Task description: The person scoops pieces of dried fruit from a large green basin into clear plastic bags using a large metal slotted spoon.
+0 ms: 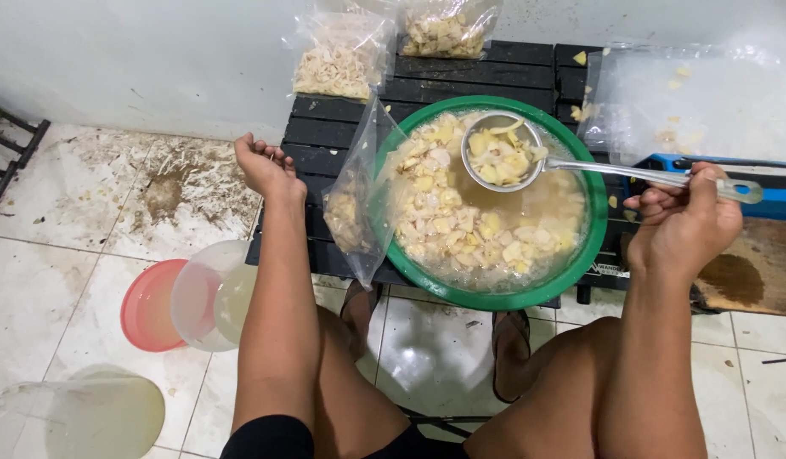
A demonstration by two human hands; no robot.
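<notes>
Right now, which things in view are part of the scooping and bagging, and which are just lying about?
In use:
- right hand holding the metal ladle, full of pale pieces
- green basin of pieces in liquid
- clear bag beside the basin, near the left hand
- black slatted table

Lying about:
- two filled bags at the wall
- red and clear lids on the floor
- blue box

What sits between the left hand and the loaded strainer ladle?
In the head view, a clear plastic bag with some pieces inside stands between the left hand and the ladle, leaning at the green basin's rim.
</notes>
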